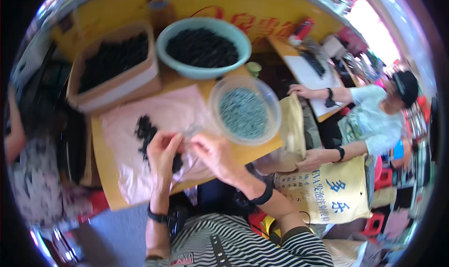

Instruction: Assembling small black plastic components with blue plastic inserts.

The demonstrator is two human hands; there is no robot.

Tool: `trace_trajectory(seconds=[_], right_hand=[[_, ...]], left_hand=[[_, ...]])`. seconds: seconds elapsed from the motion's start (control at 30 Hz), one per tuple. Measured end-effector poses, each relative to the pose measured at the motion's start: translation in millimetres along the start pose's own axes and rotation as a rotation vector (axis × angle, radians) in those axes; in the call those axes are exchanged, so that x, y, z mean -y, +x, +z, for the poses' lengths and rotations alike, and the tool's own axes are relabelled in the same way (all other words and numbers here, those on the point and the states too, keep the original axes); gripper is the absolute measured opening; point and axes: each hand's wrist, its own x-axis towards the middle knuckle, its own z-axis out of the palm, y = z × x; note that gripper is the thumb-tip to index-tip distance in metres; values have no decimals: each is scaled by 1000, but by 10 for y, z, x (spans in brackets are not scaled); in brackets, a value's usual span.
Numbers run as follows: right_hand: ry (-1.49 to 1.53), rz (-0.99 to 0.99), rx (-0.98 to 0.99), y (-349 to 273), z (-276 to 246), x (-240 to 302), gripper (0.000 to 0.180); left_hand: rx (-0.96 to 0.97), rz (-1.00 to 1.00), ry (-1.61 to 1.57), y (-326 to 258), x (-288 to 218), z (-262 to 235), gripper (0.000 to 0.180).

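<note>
Closely, left hand (162,153) beside right hand (216,152), black pieces (146,128) on pink sheet (174,107)

- Pale pink sheet (182,105)
- Black pieces (146,128) on the sheet
- Yellow-brown tabletop (106,176)
- Pale aqua basin (204,72)
- Blue-grey pieces (244,113), clear tub (273,110)
- Pale yellow sack (348,187), blue lettering
- Black-and-white striped shirt (234,243)

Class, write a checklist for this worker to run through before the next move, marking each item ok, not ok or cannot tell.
1. Pink sheet smooth: not ok, creased.
2. Black pieces on the sheet, beside the left hand: ok.
3. Tub upright, near the right hand: ok.
4. What the hands hold: cannot tell, blurred.
5. Co-worker's hands apart from the worker's: ok.
</note>
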Motion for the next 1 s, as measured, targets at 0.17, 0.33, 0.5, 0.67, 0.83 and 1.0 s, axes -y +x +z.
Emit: trace_trajectory(seconds=[0.17, 0.33, 0.5, 0.67, 0.83, 1.0], right_hand=[[-248, 27, -11, 24, -13, -295, 10], [-452, -69, 23, 35, 58, -304, 11], [-384, 16, 21, -106, -78, -231, 20], [-297, 108, 59, -322, -260, -222, 23], [-214, 62, 59, -333, -169, -319, 25], [-230, 30, 66, -305, -143, -345, 23]], left_hand=[[-14, 29, -99, -5, -83, -5, 13], [-14, 23, -160, -251, -73, -149, 14], [18, -10, -97, -498, -72, -256, 13], [54, -33, -126, -715, -49, -273, 12], [129, -69, -117, -795, 38, -161, 11], [148, -94, -145, -863, 87, -93, 10]])
